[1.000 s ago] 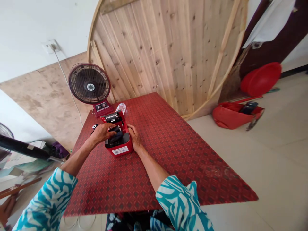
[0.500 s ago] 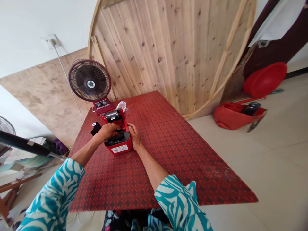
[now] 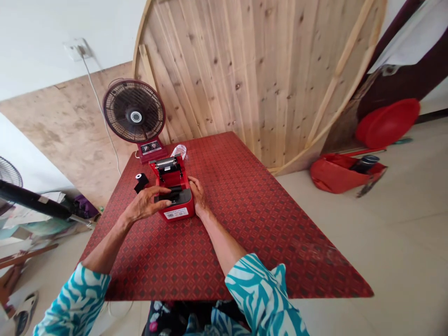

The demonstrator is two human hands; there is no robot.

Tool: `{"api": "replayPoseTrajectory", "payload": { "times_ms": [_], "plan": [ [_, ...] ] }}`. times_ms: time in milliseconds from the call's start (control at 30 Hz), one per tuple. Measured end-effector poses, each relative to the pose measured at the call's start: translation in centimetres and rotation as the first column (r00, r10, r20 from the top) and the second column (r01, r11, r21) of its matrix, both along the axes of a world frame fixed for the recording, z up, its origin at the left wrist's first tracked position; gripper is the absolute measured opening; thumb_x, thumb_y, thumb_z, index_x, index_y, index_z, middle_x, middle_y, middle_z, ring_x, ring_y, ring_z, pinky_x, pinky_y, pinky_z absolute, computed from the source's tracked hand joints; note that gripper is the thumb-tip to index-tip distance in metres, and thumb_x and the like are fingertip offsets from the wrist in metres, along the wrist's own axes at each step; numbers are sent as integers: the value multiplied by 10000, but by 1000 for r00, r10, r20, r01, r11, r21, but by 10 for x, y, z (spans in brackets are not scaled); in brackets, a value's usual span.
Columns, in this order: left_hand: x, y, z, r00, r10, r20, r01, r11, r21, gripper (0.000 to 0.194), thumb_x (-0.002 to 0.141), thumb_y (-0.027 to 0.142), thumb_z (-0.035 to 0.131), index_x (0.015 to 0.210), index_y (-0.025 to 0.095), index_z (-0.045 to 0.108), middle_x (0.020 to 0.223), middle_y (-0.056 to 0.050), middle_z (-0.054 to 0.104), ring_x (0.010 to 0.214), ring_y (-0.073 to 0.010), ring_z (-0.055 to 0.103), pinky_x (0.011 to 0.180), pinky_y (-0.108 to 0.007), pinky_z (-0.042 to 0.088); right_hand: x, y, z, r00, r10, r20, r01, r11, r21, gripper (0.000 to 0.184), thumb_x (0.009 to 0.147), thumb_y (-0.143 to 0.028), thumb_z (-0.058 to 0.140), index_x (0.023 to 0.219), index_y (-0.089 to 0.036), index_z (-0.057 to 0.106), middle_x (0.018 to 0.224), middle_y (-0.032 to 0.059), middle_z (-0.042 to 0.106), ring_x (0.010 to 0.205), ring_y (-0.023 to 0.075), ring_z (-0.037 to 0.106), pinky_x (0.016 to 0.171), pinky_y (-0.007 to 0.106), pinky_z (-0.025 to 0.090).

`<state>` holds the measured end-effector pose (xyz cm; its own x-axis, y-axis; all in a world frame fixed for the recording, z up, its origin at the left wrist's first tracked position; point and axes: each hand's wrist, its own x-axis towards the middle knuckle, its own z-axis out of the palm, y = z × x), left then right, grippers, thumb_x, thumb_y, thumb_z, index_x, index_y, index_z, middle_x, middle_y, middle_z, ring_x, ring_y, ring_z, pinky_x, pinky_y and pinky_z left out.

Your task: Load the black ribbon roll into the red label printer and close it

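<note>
A red and black desktop label printer stands on the table with its lid raised, so the inside compartment shows. My left hand comes over its left edge, fingers and thumb apart. The fingertips touch the black top front part, and I see nothing held in them. Against the printer's right side lies my right hand, its fingers along the red wall, holding the body in place. Left of the printer is a small black roll with a white core.
A dark red fan stands at the table's back left corner, with clear plastic beside it. The table has a red patterned cover. On the floor to the right are a red bag and a red basin.
My left hand has drawn back from inside the printer to its left front edge, and its fingers have spread. My right hand stays at the right side. The view has shifted slightly.
</note>
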<state>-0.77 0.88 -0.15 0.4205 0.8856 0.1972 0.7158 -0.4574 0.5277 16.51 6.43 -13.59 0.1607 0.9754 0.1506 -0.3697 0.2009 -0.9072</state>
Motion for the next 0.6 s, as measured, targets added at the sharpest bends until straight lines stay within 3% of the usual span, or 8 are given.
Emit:
{"api": "replayPoseTrajectory", "payload": {
  "times_ms": [167, 300, 433, 600],
  "plan": [
    [9, -5, -14, 1000, 7, -3, -6, 980, 198, 236, 864, 355, 564, 966, 206, 717, 924, -68, 747, 856, -206, 686, 855, -347, 513, 0, 0, -1, 1000, 3, -7, -3, 1000, -10, 378, 806, -504, 533, 1076, -274, 664, 1099, 8, 680, 1112, 210, 566, 975, 369, 438],
    [15, -2, -17, 999, -13, -29, 22, 942, 334, 217, 894, 334, 538, 920, 215, 717, 878, -63, 752, 849, -202, 690, 868, -359, 495, 1, 1, 0, 1000, 7, 9, -6, 1000, -16, 376, 809, -504, 533, 1081, -278, 662, 1130, 9, 669, 1124, 205, 559, 988, 365, 424],
    [19, -12, -17, 996, -63, -62, 81, 923, 377, 186, 900, 310, 550, 922, 228, 715, 949, -63, 755, 900, -201, 691, 917, -388, 454, 2, -1, 1, 1000, -4, 13, 4, 1000, -8, 368, 814, -497, 529, 1076, -275, 661, 1136, 10, 668, 1129, 203, 560, 1004, 364, 411],
    [15, -23, -24, 996, -41, -78, 68, 920, 385, 189, 894, 329, 562, 930, 236, 723, 1028, -75, 744, 988, -214, 668, 1006, -440, 395, 2, -2, 0, 1000, 12, 11, -11, 1000, -27, 384, 807, -502, 530, 1088, -268, 649, 1154, 16, 669, 1102, 200, 581, 992, 366, 424]
  ]
}}
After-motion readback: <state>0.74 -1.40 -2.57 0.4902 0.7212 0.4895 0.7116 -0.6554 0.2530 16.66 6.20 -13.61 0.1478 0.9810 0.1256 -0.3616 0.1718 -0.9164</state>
